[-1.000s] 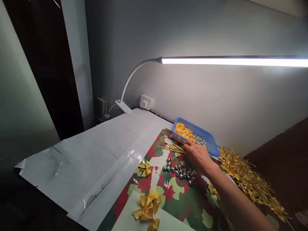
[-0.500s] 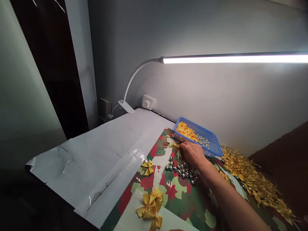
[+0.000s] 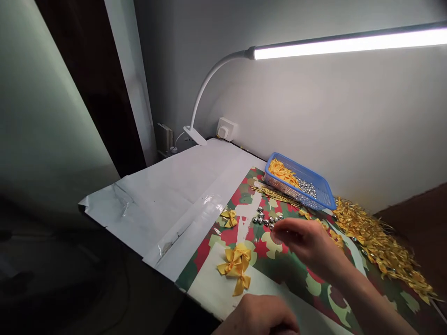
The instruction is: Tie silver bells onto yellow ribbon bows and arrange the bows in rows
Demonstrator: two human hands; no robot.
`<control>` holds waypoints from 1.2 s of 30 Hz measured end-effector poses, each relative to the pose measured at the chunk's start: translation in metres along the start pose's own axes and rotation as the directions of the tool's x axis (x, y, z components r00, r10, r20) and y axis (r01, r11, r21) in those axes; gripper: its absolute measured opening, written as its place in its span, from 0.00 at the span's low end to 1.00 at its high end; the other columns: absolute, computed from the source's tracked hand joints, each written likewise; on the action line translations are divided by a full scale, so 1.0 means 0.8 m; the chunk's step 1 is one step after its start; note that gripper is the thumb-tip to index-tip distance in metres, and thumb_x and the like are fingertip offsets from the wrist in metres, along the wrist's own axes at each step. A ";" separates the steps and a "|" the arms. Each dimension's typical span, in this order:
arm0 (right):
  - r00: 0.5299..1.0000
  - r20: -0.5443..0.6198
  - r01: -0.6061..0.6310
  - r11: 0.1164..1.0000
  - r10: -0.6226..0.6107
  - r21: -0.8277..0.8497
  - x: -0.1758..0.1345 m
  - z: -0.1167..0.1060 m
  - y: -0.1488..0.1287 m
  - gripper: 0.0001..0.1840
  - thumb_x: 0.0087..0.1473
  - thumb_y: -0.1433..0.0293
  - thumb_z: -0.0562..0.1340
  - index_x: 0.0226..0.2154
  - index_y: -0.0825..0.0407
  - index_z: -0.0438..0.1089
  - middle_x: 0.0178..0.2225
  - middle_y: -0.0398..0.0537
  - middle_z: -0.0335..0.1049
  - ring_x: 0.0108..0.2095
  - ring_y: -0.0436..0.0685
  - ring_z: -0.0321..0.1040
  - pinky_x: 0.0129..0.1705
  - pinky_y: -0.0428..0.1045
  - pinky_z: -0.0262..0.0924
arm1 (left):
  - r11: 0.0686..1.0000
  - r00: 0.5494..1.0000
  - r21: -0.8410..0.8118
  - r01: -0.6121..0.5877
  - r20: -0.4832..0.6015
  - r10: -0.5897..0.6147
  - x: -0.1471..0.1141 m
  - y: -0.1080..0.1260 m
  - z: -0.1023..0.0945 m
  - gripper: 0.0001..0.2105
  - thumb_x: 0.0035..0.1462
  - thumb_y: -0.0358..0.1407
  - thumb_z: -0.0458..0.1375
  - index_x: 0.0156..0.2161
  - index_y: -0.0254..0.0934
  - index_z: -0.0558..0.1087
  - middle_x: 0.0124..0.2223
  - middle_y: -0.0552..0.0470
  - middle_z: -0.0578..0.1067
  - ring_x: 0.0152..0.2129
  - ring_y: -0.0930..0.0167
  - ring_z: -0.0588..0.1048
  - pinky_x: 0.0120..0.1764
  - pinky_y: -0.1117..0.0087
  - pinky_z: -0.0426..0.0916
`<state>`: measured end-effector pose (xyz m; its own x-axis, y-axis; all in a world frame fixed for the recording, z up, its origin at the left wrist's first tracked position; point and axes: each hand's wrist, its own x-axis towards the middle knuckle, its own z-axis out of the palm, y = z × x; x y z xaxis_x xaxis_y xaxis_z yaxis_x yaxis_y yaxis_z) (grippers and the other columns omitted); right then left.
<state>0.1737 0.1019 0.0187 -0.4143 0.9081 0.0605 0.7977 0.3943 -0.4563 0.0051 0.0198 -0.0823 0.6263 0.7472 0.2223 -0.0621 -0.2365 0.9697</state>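
My right hand (image 3: 307, 239) hovers over the silver bells (image 3: 266, 221), hiding part of them. Its thumb and fingers are pinched together; what they hold, if anything, is too small to make out. Low in the view is my left hand (image 3: 260, 316), curled closed, its fingertips mostly hidden. Several yellow ribbon bows (image 3: 237, 265) lie just beyond it on a pale sheet (image 3: 209, 274). One more bow (image 3: 230, 218) rests left of the bells. Thin gold ties (image 3: 277, 195) lie in a bundle along the near side of the blue basket (image 3: 328, 197).
Yellow bows and silver bells fill the basket's bottom. A long heap of gold bows with ties (image 3: 384, 251) runs along the right. A white clamp lamp (image 3: 206, 88) arches over the table, whose left part has a white cover (image 3: 174, 195). A patterned sheet (image 3: 296, 270) lies underneath.
My right hand has left the gold ties beside the basket and come back toward me, above the bells. My left hand has risen further into view. The camera view has shifted.
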 end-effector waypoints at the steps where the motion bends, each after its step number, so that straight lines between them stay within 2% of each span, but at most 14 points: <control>1: 1.000 0.022 0.012 0.999 -0.013 0.043 -0.007 0.007 -0.009 0.10 0.58 0.79 0.61 0.32 0.49 0.74 0.28 0.39 0.77 0.28 0.49 0.72 0.30 0.41 0.63 | 1.000 1.000 0.004 -0.002 0.003 0.002 0.003 -0.004 0.003 0.05 0.57 0.32 0.60 0.31 0.36 0.78 0.27 0.54 0.76 0.22 0.73 0.72 0.25 0.75 0.64; 7: 1.000 0.024 -0.014 0.993 0.012 0.113 -0.003 0.058 -0.038 0.09 0.54 0.81 0.62 0.33 0.52 0.75 0.31 0.45 0.71 0.27 0.50 0.67 0.32 0.45 0.58 | 1.000 0.999 0.012 -0.016 0.034 0.016 0.010 -0.012 0.009 0.07 0.53 0.35 0.60 0.24 0.39 0.73 0.22 0.55 0.71 0.20 0.71 0.68 0.24 0.74 0.59; 10: 0.998 0.022 -0.058 0.991 0.056 0.122 0.006 0.071 -0.040 0.09 0.51 0.82 0.62 0.26 0.53 0.71 0.30 0.44 0.66 0.27 0.51 0.63 0.30 0.46 0.55 | 1.000 1.000 0.004 0.002 0.021 -0.002 0.011 -0.009 0.006 0.09 0.52 0.35 0.60 0.23 0.40 0.71 0.21 0.55 0.69 0.19 0.71 0.68 0.24 0.73 0.59; 12: 0.997 0.025 -0.074 0.987 0.071 0.142 0.006 0.071 -0.039 0.12 0.50 0.83 0.62 0.22 0.53 0.65 0.29 0.43 0.65 0.27 0.51 0.61 0.30 0.46 0.54 | 1.000 1.000 -0.008 0.022 0.003 -0.022 0.011 -0.003 0.004 0.08 0.51 0.35 0.61 0.22 0.39 0.70 0.21 0.57 0.67 0.18 0.73 0.66 0.24 0.73 0.59; 15: 0.995 0.013 -0.101 0.972 0.100 0.211 -0.006 0.060 -0.036 0.11 0.53 0.81 0.60 0.25 0.51 0.63 0.27 0.42 0.65 0.26 0.51 0.61 0.29 0.46 0.54 | 0.997 0.998 -0.039 0.062 -0.016 -0.063 0.006 0.010 -0.001 0.06 0.51 0.31 0.60 0.24 0.38 0.71 0.20 0.59 0.64 0.16 0.76 0.62 0.23 0.74 0.57; 17: 0.992 -0.004 -0.118 0.955 0.124 0.273 -0.023 0.047 -0.034 0.08 0.58 0.77 0.58 0.29 0.50 0.62 0.26 0.40 0.65 0.25 0.50 0.62 0.28 0.45 0.56 | 0.992 0.995 -0.073 0.099 -0.023 -0.101 0.000 0.022 -0.005 0.06 0.55 0.31 0.57 0.27 0.38 0.71 0.19 0.62 0.61 0.13 0.77 0.58 0.21 0.75 0.55; 19: 0.988 -0.042 -0.124 0.932 0.147 0.341 -0.047 0.035 -0.033 0.06 0.62 0.73 0.55 0.32 0.49 0.62 0.27 0.39 0.65 0.25 0.50 0.63 0.27 0.44 0.57 | 0.976 0.984 -0.151 0.158 -0.063 -0.169 -0.006 0.035 -0.012 0.08 0.62 0.34 0.53 0.30 0.39 0.69 0.18 0.63 0.59 0.14 0.77 0.59 0.20 0.76 0.57; 21: 0.982 -0.102 -0.108 0.913 0.161 0.394 -0.073 0.026 -0.032 0.07 0.63 0.70 0.53 0.33 0.49 0.63 0.28 0.40 0.66 0.27 0.50 0.64 0.29 0.44 0.59 | 0.913 0.909 -0.337 0.228 -0.262 -0.324 -0.009 0.050 -0.018 0.12 0.63 0.43 0.56 0.31 0.38 0.70 0.22 0.60 0.66 0.18 0.75 0.65 0.24 0.77 0.64; 23: 0.972 -0.159 -0.089 0.897 0.173 0.432 -0.097 0.022 -0.033 0.07 0.64 0.69 0.53 0.33 0.48 0.64 0.28 0.40 0.66 0.28 0.51 0.64 0.30 0.44 0.59 | 0.909 0.833 -0.374 0.185 -0.431 -0.347 -0.005 0.066 -0.024 0.14 0.58 0.48 0.62 0.34 0.38 0.74 0.27 0.56 0.72 0.24 0.73 0.70 0.29 0.76 0.68; 24: 0.968 -0.179 -0.078 0.894 0.173 0.442 -0.108 0.021 -0.033 0.07 0.64 0.69 0.53 0.34 0.48 0.65 0.28 0.40 0.66 0.28 0.51 0.63 0.30 0.44 0.59 | 0.907 0.815 -0.383 0.176 -0.461 -0.353 -0.001 0.074 -0.025 0.15 0.56 0.50 0.64 0.36 0.39 0.75 0.30 0.55 0.74 0.26 0.72 0.72 0.31 0.76 0.70; 27: 0.969 -0.212 -0.022 0.900 0.126 0.436 -0.131 0.019 -0.034 0.08 0.64 0.71 0.53 0.36 0.47 0.66 0.30 0.41 0.68 0.29 0.51 0.64 0.31 0.44 0.58 | 0.902 0.860 -0.370 0.221 -0.362 -0.359 0.013 0.095 -0.023 0.17 0.52 0.51 0.66 0.39 0.40 0.77 0.36 0.53 0.77 0.31 0.69 0.74 0.33 0.74 0.72; 30: 0.975 -0.197 0.000 0.896 0.098 0.444 -0.145 0.016 -0.032 0.08 0.64 0.72 0.54 0.39 0.46 0.67 0.33 0.42 0.70 0.31 0.51 0.67 0.34 0.45 0.60 | 0.901 0.906 -0.309 0.304 -0.198 -0.374 0.024 0.109 -0.013 0.11 0.55 0.44 0.67 0.35 0.38 0.78 0.30 0.54 0.76 0.29 0.70 0.73 0.33 0.75 0.69; 32: 0.961 -0.195 -0.063 0.843 0.195 0.534 -0.153 0.015 -0.031 0.08 0.64 0.70 0.55 0.43 0.46 0.68 0.35 0.42 0.72 0.34 0.51 0.70 0.36 0.45 0.62 | 0.885 0.900 -0.319 0.340 -0.162 -0.404 0.030 0.112 -0.005 0.09 0.56 0.41 0.66 0.32 0.36 0.78 0.27 0.55 0.74 0.26 0.72 0.71 0.32 0.75 0.67; 36: 0.917 -0.129 -0.162 0.648 0.378 0.744 -0.167 0.021 -0.027 0.11 0.62 0.62 0.58 0.45 0.46 0.68 0.34 0.44 0.73 0.34 0.54 0.70 0.34 0.46 0.63 | 0.857 0.882 -0.365 0.363 -0.163 -0.443 0.040 0.109 0.006 0.09 0.54 0.41 0.68 0.33 0.37 0.78 0.26 0.57 0.73 0.25 0.73 0.69 0.31 0.75 0.67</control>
<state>0.2046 -0.0301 0.0059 -0.0212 0.9998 -0.0025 0.2577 0.0030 -0.9662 0.0233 0.0205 0.0087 0.4529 0.8647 -0.2170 -0.1089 0.2953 0.9492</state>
